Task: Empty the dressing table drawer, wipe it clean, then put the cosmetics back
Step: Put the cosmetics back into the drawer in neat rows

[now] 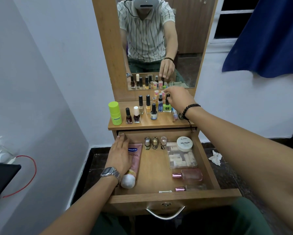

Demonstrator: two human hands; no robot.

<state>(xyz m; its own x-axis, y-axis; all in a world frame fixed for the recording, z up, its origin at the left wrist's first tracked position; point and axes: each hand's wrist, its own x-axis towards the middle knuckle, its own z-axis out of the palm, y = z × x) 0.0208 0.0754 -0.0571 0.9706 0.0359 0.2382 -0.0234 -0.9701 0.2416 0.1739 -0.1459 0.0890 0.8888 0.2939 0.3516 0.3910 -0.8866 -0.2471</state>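
Nearest, the open drawer (210,168) holds a pink perfume bottle (190,175), a clear case (182,159) under a white nail-polish-remover jar (184,143), three small bottles (155,143) at the back wall and a pink Vaseline tube (133,164) along the left side. The left hand (120,156) rests flat on that tube, fingers straight and holding nothing. Farther back, on the worktop (159,123), the right hand (179,97) pinches the black cap of a green nail-polish bottle (167,106), which stands upright in a crowded row of bottles. Whether this bottle is arriving or leaving cannot be told. For the step in hand, moving it straight up or down by the cap seems best, since its neighbours stand just beside it and a sideways sweep would probably topple them.
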